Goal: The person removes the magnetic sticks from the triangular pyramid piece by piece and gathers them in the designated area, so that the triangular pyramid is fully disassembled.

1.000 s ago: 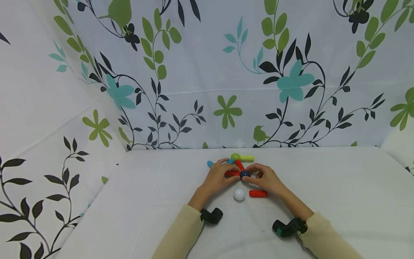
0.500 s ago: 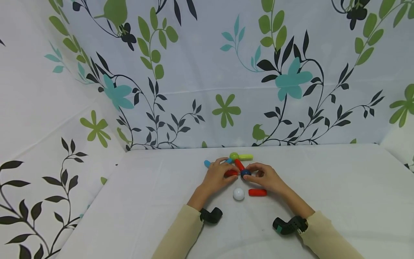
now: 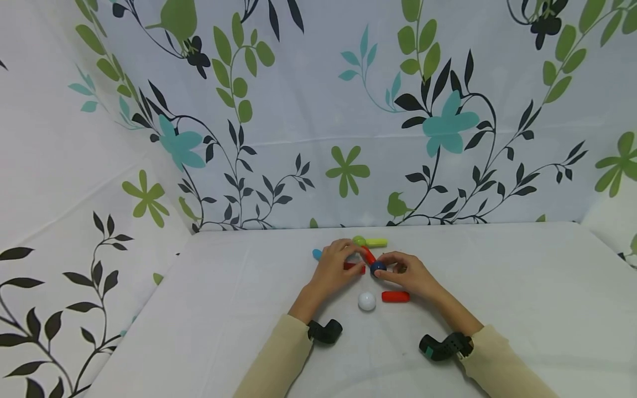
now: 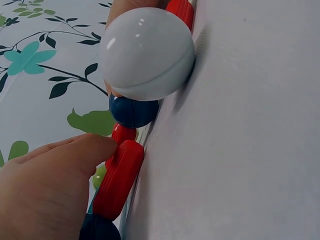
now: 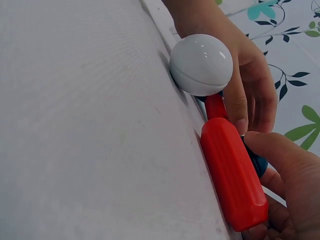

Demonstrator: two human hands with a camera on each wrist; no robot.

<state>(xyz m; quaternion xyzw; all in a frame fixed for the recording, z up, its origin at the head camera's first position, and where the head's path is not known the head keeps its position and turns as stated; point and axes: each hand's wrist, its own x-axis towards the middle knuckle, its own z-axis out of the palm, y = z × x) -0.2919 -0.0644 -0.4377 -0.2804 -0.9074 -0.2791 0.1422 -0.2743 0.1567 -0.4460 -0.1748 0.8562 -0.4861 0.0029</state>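
My right hand [image 3: 410, 275] pinches a dark blue ball [image 3: 378, 268] between thumb and fingers. A red stick [image 3: 368, 255] runs back from that ball. My left hand [image 3: 334, 269] hovers around a second red stick [image 3: 356, 269], its fingers loosely parted and the thumb close beside it. The left wrist view shows this red stick [image 4: 120, 180] meeting another dark blue ball [image 4: 100, 227]. Nearer me lie a white ball [image 3: 366, 301] and a loose red stick [image 3: 395, 297], which looms large in the right wrist view. The far side of my left fingers is hidden.
Behind the hands lie a lime green ball [image 3: 359, 241] and a lime stick [image 3: 376, 242]. A light blue piece [image 3: 317, 254] pokes out left of my left hand. The white table [image 3: 522, 293] meets a leaf-patterned cloth [image 3: 298, 110] at the back.
My left fingers have loosened and lifted a little from the red stick, which now stands slightly apart from the dark blue ball. My right hand keeps its pinch on the ball.
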